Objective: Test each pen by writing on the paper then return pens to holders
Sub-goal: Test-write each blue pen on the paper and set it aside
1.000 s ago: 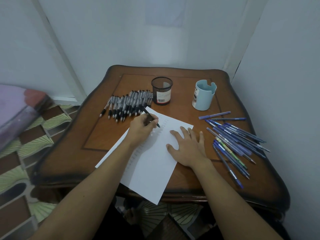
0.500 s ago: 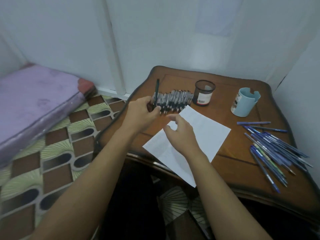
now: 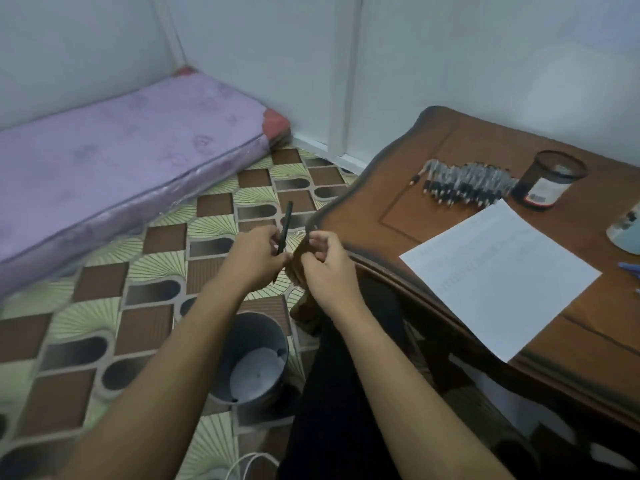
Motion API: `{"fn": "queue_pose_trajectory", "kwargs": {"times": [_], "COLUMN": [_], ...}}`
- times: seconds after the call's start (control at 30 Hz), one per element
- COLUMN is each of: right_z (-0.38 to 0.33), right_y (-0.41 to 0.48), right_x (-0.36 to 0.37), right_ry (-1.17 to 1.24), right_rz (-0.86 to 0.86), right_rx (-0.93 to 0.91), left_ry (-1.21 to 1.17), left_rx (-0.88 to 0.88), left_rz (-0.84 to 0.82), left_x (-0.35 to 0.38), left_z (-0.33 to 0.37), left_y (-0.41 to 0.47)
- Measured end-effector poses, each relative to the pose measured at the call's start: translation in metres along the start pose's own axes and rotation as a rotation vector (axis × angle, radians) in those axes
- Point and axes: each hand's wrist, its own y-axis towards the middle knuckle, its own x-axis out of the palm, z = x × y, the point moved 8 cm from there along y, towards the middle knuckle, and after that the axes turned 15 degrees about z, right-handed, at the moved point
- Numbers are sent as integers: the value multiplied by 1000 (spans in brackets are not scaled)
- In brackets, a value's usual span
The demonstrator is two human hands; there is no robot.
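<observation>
hands: left hand [image 3: 256,258] grips slim dark plastic pen [image 3: 285,225]; right hand [image 3: 325,263] curled beside it, grasp unclear.
risk: fumble could drop pen into round grey plastic bin [image 3: 242,329] below.

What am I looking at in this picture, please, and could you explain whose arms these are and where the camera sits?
There is no machine here. A person wears one wide-angle camera on the head, so you look down along their own two bare arms. The left hand grips a dark pen, pointing up, just off the corner of the table. The right hand is curled close to the pen's lower end; I cannot tell whether it holds anything. On the table lie a sheet of paper, a row of black pens, a dark mesh cup and, cut off at the picture's edge, a pale blue cup. On the floor stands a grey bin, with a purple mattress behind.
</observation>
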Motion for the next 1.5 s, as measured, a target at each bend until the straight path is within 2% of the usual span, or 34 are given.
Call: {"fn": "queue_pose_trajectory", "kwargs": {"times": [0.27,0.4,0.6,0.8,1.03,1.23,1.4,1.5], "right_z": [70,101,134,146,136,90,46,28], "right_y": [-12,-14,-19,-17,-15,3,28,42], "right_x": [87,117,136,140,132,103,54,14], "right_ry": [-190,-269,-347,-367,-292,-103,39,62], "right_rz": [-118,-240,-332,-338,-291,-201,-91,-48], "right_rx": [118,176,231,246,244,186,123,120], "left_ry": [54,118,240,198,96,-52,-147,-191], "left_rx": [-238,-282,-335,-428,-401,-258,-35,78], "left_rz": [-155,-250,-373,-342,-129,57,148,127], "left_x": [48,76,107,113,91,55,29,20], "left_z": [-110,-148,-192,-212,-188,-130,-53,0], "left_y": [-33,-55,-83,-92,-68,-39,-8,9]}}
